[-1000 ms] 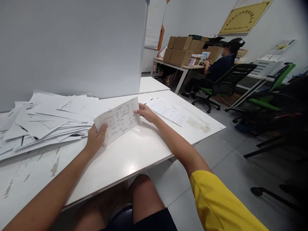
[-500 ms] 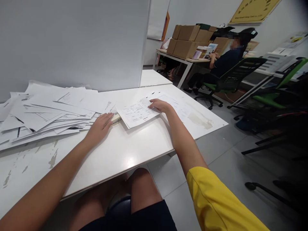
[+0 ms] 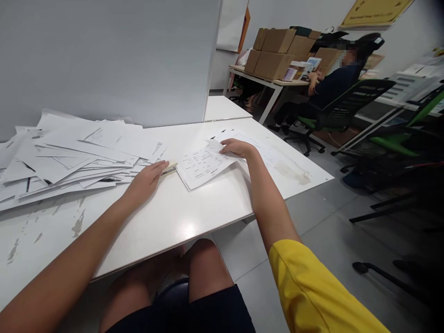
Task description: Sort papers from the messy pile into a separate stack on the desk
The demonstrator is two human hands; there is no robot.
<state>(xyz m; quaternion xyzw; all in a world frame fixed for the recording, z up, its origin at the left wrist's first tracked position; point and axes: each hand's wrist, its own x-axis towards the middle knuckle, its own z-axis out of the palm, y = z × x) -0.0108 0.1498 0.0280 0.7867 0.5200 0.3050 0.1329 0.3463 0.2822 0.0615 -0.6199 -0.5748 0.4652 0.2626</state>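
My left hand (image 3: 148,179) lies over a cream-coloured stapler (image 3: 170,167) on the table, its fingers together on top and hiding most of it. Just right of the stapler's tip is a thin stack of printed sheets (image 3: 201,167), tilted, its left edge close to the tip. My right hand (image 3: 237,148) pinches the stack at its upper right edge, with the thumb hidden from view. More printed sheets (image 3: 258,150) lie flat on the table beyond and right of that hand.
A large loose heap of papers (image 3: 76,155) covers the left of the white table (image 3: 215,208). A grey partition (image 3: 104,55) stands behind it. At the back right, a person (image 3: 333,85) sits by a desk with cardboard boxes (image 3: 274,64); office chairs (image 3: 360,101) stand nearby.
The stack in my right hand has shifted slightly right and down, its left edge drawing off the stapler's tip. My left hand remains on the stapler. The view has swung a little.
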